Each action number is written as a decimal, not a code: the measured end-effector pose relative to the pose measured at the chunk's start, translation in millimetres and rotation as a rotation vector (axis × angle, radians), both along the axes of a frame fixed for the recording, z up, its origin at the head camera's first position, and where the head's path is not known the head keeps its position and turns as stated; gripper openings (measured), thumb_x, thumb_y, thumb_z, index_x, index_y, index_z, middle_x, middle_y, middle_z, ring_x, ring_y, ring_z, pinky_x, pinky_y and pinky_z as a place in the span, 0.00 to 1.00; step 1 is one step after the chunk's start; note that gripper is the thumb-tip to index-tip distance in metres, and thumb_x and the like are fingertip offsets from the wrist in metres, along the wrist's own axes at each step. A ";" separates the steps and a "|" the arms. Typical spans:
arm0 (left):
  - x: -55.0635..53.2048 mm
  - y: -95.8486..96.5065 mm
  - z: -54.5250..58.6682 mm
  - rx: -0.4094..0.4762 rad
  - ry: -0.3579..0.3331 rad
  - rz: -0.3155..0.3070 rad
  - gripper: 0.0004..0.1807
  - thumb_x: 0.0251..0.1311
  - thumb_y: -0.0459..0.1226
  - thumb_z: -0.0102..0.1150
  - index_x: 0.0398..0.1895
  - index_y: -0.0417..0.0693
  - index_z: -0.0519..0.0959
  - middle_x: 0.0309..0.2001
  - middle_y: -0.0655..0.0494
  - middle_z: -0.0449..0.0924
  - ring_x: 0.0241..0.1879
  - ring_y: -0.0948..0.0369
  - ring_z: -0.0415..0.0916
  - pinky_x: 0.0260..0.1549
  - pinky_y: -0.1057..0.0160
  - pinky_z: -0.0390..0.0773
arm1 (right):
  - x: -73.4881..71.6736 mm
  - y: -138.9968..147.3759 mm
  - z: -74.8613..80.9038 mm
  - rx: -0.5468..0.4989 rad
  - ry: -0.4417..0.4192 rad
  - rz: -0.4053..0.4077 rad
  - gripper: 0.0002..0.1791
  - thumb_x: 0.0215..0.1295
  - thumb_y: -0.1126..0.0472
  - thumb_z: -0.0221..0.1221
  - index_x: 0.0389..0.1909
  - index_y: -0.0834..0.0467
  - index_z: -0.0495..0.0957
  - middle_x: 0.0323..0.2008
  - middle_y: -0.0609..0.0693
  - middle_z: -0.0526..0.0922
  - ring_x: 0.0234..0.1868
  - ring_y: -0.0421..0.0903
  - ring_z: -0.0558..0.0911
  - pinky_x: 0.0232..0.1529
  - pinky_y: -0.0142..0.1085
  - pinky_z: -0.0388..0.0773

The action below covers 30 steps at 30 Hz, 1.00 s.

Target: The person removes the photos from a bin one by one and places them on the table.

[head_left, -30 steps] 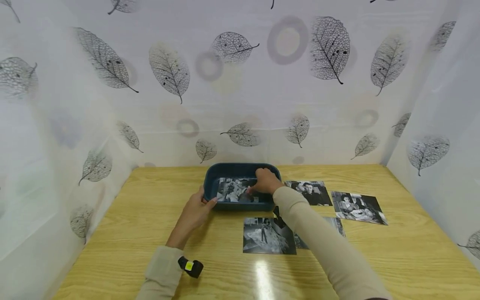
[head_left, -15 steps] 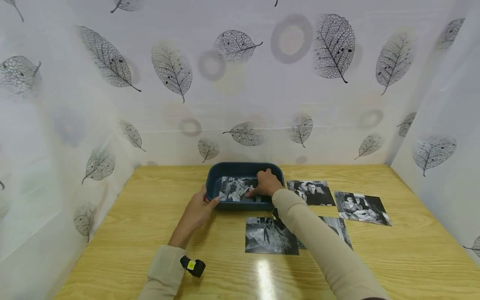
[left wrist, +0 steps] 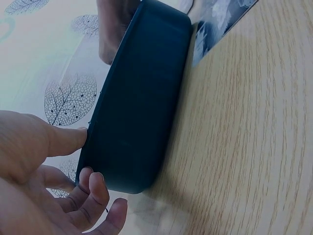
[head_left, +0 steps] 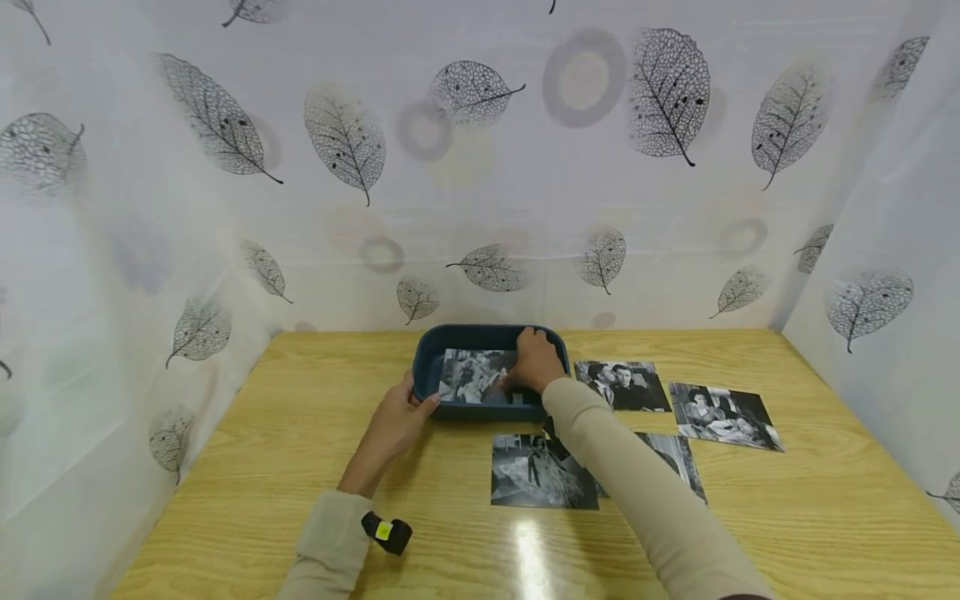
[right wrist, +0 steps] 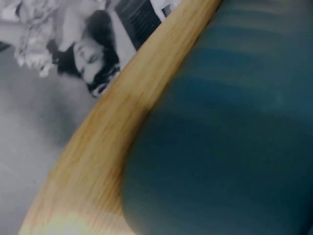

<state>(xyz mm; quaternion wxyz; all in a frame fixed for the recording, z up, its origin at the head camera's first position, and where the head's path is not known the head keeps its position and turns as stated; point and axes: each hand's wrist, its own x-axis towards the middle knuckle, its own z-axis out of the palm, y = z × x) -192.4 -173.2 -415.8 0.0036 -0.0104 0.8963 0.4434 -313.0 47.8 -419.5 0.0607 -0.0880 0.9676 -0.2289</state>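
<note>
A dark blue plastic bin (head_left: 480, 412) stands at the table's back. My left hand (head_left: 396, 419) grips its left front corner; in the left wrist view the thumb is at the rim and the fingers curl by the outer wall (left wrist: 132, 107). Inside lies a black-and-white photo (head_left: 472, 375), its far edge tipped up a little. My right hand (head_left: 536, 362) reaches into the bin and pinches the photo's right side, thumb over its face. That hand is out of the right wrist view, where the bin's wall (right wrist: 230, 137) fills the right half.
Right of the bin, two more photos, one of a couple (head_left: 622, 386) and one of a group (head_left: 726, 416), lie on the wooden table (head_left: 285, 433). In front lies another photo (head_left: 543, 472); my right sleeve (head_left: 637, 467) partly covers a photo (head_left: 678, 462) beside it. A leaf-print curtain (head_left: 495, 183) hangs behind.
The far edge of the photo in the bin has risen slightly, and my right hand has shifted a little upward with it. My left hand keeps its grip on the bin.
</note>
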 end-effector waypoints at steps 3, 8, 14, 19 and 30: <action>-0.1 0.1 -0.3 0.009 0.026 -0.005 0.20 0.73 0.37 0.58 0.62 0.39 0.68 0.30 0.51 0.68 0.29 0.56 0.67 0.29 0.59 0.66 | -2.9 0.5 -0.2 -0.025 0.019 -0.026 0.44 0.47 0.52 0.81 0.57 0.72 0.69 0.53 0.69 0.75 0.53 0.64 0.79 0.53 0.53 0.77; 0.3 0.6 -0.7 0.018 0.034 0.001 0.21 0.73 0.37 0.58 0.64 0.40 0.69 0.32 0.51 0.71 0.33 0.56 0.69 0.33 0.59 0.67 | -7.0 2.5 -1.1 -0.075 0.044 -0.041 0.30 0.52 0.55 0.79 0.46 0.65 0.72 0.42 0.62 0.80 0.41 0.58 0.82 0.44 0.50 0.80; 0.1 1.0 -1.1 0.022 0.029 0.006 0.19 0.73 0.38 0.58 0.62 0.41 0.70 0.32 0.51 0.71 0.32 0.56 0.69 0.31 0.60 0.67 | -6.4 7.0 2.4 -0.135 0.059 -0.026 0.21 0.59 0.61 0.72 0.45 0.65 0.72 0.40 0.61 0.80 0.39 0.57 0.81 0.42 0.50 0.79; -0.4 0.3 -2.3 0.019 0.018 0.006 0.17 0.73 0.38 0.57 0.59 0.41 0.69 0.31 0.51 0.68 0.29 0.56 0.67 0.28 0.59 0.66 | -3.2 11.2 11.4 -0.161 0.091 0.000 0.16 0.58 0.66 0.66 0.44 0.66 0.73 0.41 0.62 0.80 0.38 0.58 0.80 0.43 0.51 0.78; -0.8 0.8 -1.3 -0.001 0.016 0.007 0.24 0.73 0.38 0.58 0.67 0.40 0.67 0.32 0.50 0.69 0.29 0.55 0.67 0.28 0.60 0.67 | -0.2 24.9 29.9 -0.382 0.025 0.024 0.14 0.60 0.71 0.65 0.40 0.66 0.70 0.39 0.64 0.77 0.27 0.53 0.85 0.30 0.40 0.83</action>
